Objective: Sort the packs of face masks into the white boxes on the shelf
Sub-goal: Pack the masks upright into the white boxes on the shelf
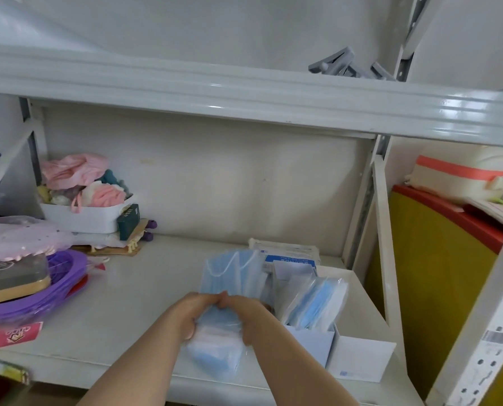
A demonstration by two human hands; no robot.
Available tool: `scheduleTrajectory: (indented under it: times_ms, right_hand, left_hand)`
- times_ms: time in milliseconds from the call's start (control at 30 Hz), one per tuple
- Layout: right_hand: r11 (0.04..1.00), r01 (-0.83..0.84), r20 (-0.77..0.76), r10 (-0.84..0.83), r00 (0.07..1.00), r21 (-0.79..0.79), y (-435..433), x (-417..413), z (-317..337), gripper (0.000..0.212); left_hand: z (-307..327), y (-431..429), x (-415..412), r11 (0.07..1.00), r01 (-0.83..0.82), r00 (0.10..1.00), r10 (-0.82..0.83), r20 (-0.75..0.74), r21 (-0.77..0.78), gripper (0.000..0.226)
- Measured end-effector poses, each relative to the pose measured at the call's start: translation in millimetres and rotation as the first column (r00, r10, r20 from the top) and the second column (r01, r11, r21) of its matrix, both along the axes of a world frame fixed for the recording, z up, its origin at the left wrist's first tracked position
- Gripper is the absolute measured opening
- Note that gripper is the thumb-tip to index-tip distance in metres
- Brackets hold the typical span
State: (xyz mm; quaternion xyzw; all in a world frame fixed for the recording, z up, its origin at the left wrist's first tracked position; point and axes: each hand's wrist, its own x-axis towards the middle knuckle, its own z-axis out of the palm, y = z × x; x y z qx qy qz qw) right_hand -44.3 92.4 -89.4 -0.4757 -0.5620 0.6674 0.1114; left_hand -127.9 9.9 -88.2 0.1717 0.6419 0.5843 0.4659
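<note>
Both hands, left (190, 316) and right (249, 317), grip the soft, slippery clear-plastic pack of blue masks (215, 347) (light, floppy); mid-pack holds best.

Pale grey metal shelf unit (244, 92) w/ glossy front rail catching light, off-white back panel (200, 177) behind the lower shelf board (121, 315), slotted upright post (490, 341) at right, plain white wall (215, 27) above.
</note>
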Motion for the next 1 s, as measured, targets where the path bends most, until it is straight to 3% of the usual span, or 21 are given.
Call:
scheduleTrajectory:
  times_ms: [100,167,267,333,400,467,600,733,833,1000]
  right_hand:
    - [0.986,0.164,-0.14,-0.166,0.976,-0.027,20,-15,-19,0.125]
    - [0.984,0.18,-0.275,-0.177,0.945,-0.012,4,-3,10,0.128]
    - [0.975,0.155,-0.428,-0.072,0.901,0.162,-9,12,37,0.103]
    - [0.945,0.139,-0.497,0.028,0.867,0.296,-13,23,44,0.092]
    - [0.906,0.121,-0.502,0.111,0.858,0.406,-14,32,40,0.094]
    - [0.904,0.077,-0.48,0.15,0.864,0.42,-15,37,25,0.103]
    - [0.939,-0.05,-0.344,0.173,0.923,0.34,-15,41,-7,0.104]
    - [0.91,-0.134,-0.277,0.256,0.926,0.393,-16,35,-6,0.087]
    - [0.834,-0.06,-0.25,0.232,0.94,0.549,-27,37,32,0.06]
    - [0.661,0.079,-0.257,0.177,0.95,0.746,-33,66,136,0.058]
  left_hand:
    - [17,-5,1,0.987,-0.021,0.999,0.027,-0.033,0.158,0.039]
    - [30,-11,0,0.964,-0.018,0.999,0.026,-0.026,0.267,0.035]
    - [51,-19,-2,0.933,0.046,0.999,-0.04,-0.024,0.356,0.039]
    - [58,-19,-7,0.95,0.081,0.989,-0.038,-0.143,0.303,0.056]
    - [58,-19,-8,0.976,0.139,0.943,-0.079,-0.324,0.168,0.066]
    - [51,-23,-12,0.975,0.223,0.879,-0.193,-0.437,0.017,0.074]
    - [32,-32,-13,0.94,0.303,0.846,-0.341,-0.409,-0.158,0.07]
    - [29,-28,-12,0.96,0.254,0.857,-0.281,-0.432,-0.12,0.063]
    - [58,-28,-6,0.978,0.209,0.864,-0.185,-0.468,0.0,0.054]
    - [144,-23,14,0.958,0.242,0.832,-0.126,-0.541,0.15,0.06]
